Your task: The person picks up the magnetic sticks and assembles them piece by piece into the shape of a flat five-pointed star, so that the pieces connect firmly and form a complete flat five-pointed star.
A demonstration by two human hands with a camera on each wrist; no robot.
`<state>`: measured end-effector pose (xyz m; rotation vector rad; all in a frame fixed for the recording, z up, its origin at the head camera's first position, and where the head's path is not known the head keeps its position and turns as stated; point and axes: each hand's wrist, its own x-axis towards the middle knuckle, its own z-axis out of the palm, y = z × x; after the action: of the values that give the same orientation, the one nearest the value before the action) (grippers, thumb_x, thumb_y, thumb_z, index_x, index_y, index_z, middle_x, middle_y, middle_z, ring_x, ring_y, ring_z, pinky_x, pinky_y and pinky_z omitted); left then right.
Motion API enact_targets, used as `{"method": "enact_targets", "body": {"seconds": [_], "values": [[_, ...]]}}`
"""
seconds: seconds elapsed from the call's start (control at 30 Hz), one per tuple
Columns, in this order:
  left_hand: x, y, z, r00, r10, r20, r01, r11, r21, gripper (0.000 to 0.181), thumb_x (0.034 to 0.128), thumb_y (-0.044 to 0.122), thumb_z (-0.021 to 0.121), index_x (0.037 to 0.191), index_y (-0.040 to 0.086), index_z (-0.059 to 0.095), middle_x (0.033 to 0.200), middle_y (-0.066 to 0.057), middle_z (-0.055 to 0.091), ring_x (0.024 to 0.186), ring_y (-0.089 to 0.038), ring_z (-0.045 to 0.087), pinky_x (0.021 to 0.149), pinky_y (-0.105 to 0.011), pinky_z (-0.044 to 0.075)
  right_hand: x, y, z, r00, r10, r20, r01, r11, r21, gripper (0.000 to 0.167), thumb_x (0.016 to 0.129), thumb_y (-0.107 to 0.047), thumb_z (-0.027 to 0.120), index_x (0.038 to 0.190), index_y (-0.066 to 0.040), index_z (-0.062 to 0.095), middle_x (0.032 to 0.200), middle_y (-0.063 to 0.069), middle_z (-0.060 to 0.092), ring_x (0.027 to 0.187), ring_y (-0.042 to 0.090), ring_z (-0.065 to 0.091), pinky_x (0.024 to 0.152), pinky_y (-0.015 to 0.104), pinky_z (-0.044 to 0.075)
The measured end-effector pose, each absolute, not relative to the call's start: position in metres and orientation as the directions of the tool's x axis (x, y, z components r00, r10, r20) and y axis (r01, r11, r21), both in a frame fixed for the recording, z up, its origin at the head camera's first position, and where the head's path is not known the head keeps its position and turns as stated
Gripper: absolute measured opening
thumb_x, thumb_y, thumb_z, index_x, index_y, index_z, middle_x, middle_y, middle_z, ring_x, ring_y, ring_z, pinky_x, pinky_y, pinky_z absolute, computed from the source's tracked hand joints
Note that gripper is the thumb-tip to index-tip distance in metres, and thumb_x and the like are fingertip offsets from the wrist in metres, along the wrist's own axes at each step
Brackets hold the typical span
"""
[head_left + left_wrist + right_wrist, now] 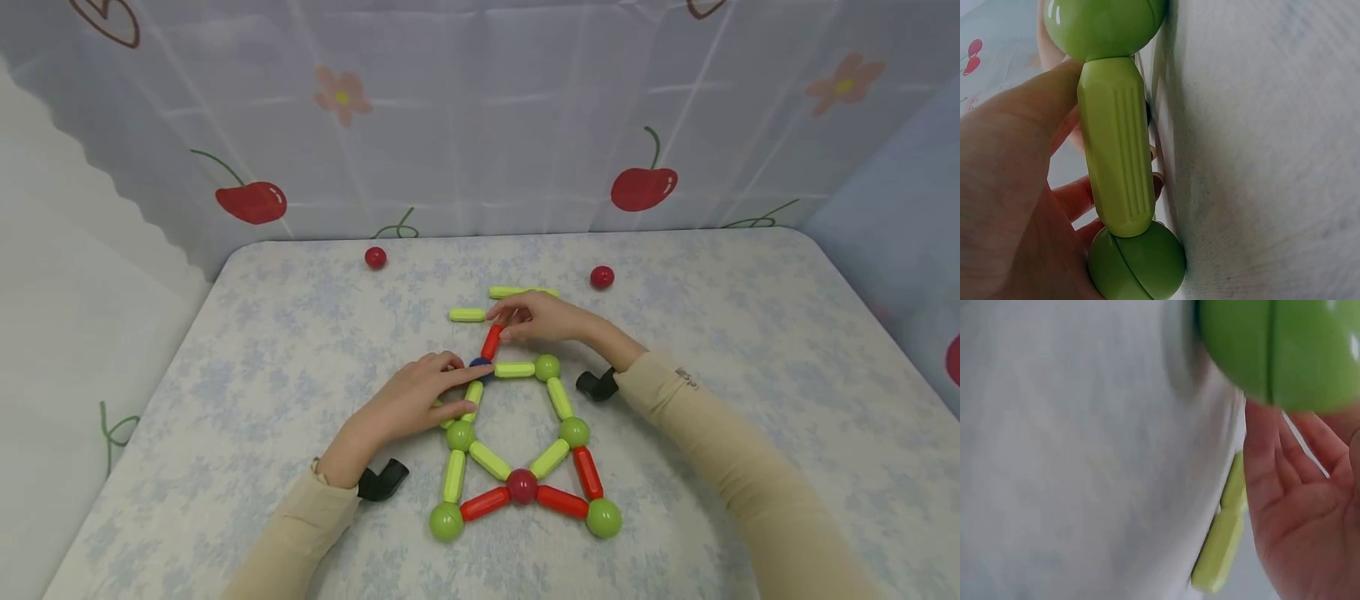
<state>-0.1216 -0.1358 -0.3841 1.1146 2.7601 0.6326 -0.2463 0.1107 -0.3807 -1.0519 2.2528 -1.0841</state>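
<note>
The blue ball (pixel 480 362) anchored the layout: a red rod (pixel 491 342) ran from its far side, with green rods (pixel 559 398) and green balls (pixel 574 432) on its near side. The left hand (pixel 416 392) kept thumb and forefinger apart, the straight forefinger resting on the ball, presumably steadying the joint. Beyond the ball, the right hand (pixel 543 317) bent its fingers at the red rod's end (whether pinching, I could not tell). Around the ball stretched a blue-mottled bench (pixel 262 350); behind hung a cherry-print curtain (pixel 465 108).

Green balls (pixel 603 518) look glossy plastic, yellow-green rods (pixel 1117 147) ridged plastic, sleeves (pixel 723 454) matt cloth.
</note>
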Motion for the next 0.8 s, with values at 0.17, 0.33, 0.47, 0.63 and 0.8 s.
{"method": "enact_targets", "body": {"seconds": [0.17, 0.33, 0.47, 0.63, 0.8], "values": [[-0.122, -0.135, -0.383, -0.734, 0.678, 0.049, 0.634, 0.657, 0.407, 0.052, 0.0904, 0.038, 0.062, 0.139, 0.025, 0.048, 0.110, -0.003, 0.051, 0.091, -0.016, 0.047, 0.074, -0.032, 0.041, -0.257, 0.126, -0.375, -0.841, -0.538, 0.053, -0.446, 0.636, -0.630, 0.028, 0.087, -0.009, 0.067, 0.114, 0.000, 0.063, 0.101, 0.012, 0.059, 0.084, 0.025, 0.054, 0.070, 0.036, 0.045], [-0.122, -0.135, -0.385, -0.753, 0.657, 0.034, 0.610, 0.677, 0.412, 0.060, 0.0896, 0.040, 0.062, 0.143, 0.025, 0.041, 0.113, -0.003, 0.052, 0.094, -0.016, 0.048, 0.077, -0.034, 0.042, -0.265, 0.136, -0.378, -0.874, -0.484, -0.039, -0.411, 0.780, -0.471, 0.029, 0.085, -0.011, 0.070, 0.110, 0.002, 0.064, 0.102, 0.016, 0.058, 0.089, 0.028, 0.053, 0.078, 0.039, 0.044], [-0.122, -0.135, -0.385, -0.781, 0.625, 0.008, 0.562, 0.696, 0.447, 0.069, 0.0883, 0.043, 0.062, 0.146, 0.019, 0.034, 0.119, -0.005, 0.052, 0.103, -0.019, 0.050, 0.086, -0.039, 0.041, -0.262, 0.137, -0.379, -0.864, -0.496, -0.084, -0.421, 0.805, -0.418, 0.022, 0.085, -0.011, 0.071, 0.102, 0.001, 0.066, 0.092, 0.012, 0.062, 0.085, 0.025, 0.054, 0.077, 0.038, 0.044], [-0.123, -0.135, -0.383, -0.797, 0.603, -0.014, 0.527, 0.707, 0.471, 0.069, 0.0872, 0.044, 0.064, 0.145, 0.018, 0.037, 0.122, -0.006, 0.051, 0.107, -0.020, 0.049, 0.089, -0.040, 0.040, -0.249, 0.137, -0.376, -0.850, -0.515, -0.111, -0.428, 0.798, -0.424, 0.020, 0.086, -0.012, 0.069, 0.101, 0.001, 0.066, 0.088, 0.010, 0.061, 0.080, 0.023, 0.054, 0.074, 0.037, 0.045], [-0.124, -0.134, -0.382, -0.798, 0.603, -0.029, 0.518, 0.708, 0.481, 0.067, 0.0870, 0.042, 0.065, 0.144, 0.019, 0.039, 0.121, -0.006, 0.052, 0.104, -0.020, 0.049, 0.086, -0.039, 0.041, -0.236, 0.138, -0.373, -0.834, -0.543, -0.100, -0.490, 0.812, -0.317, 0.028, 0.087, -0.007, 0.066, 0.113, 0.000, 0.064, 0.090, 0.011, 0.059, 0.075, 0.023, 0.053, 0.067, 0.035, 0.045]]}}
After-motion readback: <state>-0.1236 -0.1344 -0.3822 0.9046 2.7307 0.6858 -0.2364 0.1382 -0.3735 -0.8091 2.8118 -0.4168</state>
